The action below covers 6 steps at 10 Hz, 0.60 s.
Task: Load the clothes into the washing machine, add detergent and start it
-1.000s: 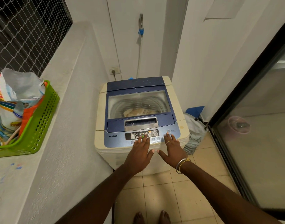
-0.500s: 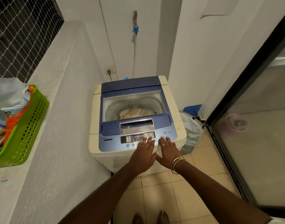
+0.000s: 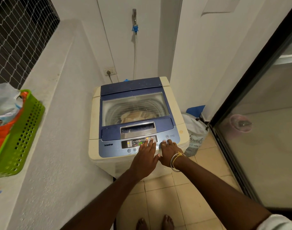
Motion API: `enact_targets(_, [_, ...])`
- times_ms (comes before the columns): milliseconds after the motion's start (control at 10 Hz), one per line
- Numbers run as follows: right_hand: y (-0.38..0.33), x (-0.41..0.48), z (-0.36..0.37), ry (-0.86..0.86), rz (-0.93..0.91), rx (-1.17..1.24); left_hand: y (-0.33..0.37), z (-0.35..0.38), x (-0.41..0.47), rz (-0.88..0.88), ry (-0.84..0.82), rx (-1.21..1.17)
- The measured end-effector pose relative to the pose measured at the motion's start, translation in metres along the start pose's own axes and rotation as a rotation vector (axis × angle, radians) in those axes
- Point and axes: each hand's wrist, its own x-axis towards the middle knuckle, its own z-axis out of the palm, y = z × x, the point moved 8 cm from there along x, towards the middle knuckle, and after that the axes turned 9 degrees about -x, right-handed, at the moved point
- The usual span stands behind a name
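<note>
**spin_cycle_sam:** where are you at with it?

**me:** Standing barefoot right up against the washing machine [image 3: 181, 138], both arms out. My left hand [image 3: 146, 153] lies flat on the control panel [image 3: 125, 144], fingers straight, tips on the buttons by the green digits [image 3: 140, 143]. It grips nothing. My right hand [image 3: 168, 151] is just beside it, also relaxed and empty, fingertips touching the buttons under the power key [image 3: 167, 136]. Two hands because, I reckon, one picks the programme while the other goes for start.

**spin_cycle_sam:** and the clothes [image 3: 133, 115]?

**me:** In the drum [image 3: 118, 112]. The lid [image 3: 133, 87] is down, and through its window they show as a beige heap at the bottom. Whether detergent's in there, I can't tell. Further back, the plug sits in the wall socket [image 3: 109, 72] and the hose [image 3: 135, 55] runs up to the tap [image 3: 134, 15], so power and water look ready. Last step, I'd say.
</note>
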Motion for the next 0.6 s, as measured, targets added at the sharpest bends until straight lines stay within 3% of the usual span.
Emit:
enact_targets(200, [-0.005,0.01,-0.011,-0.111,-0.024,-0.116,-0.004,-0.008,-0.015,-0.004,0.021,0.005])
enact_targets(300, [-0.012,0.002,-0.014,0.029,-0.019,-0.016,-0.016,-0.017,-0.027,-0.027,0.045,0.015])
enact_targets(600, [-0.03,-0.016,-0.003,0.184,-0.023,0.113,-0.052,-0.031,-0.058,-0.116,0.101,-0.025])
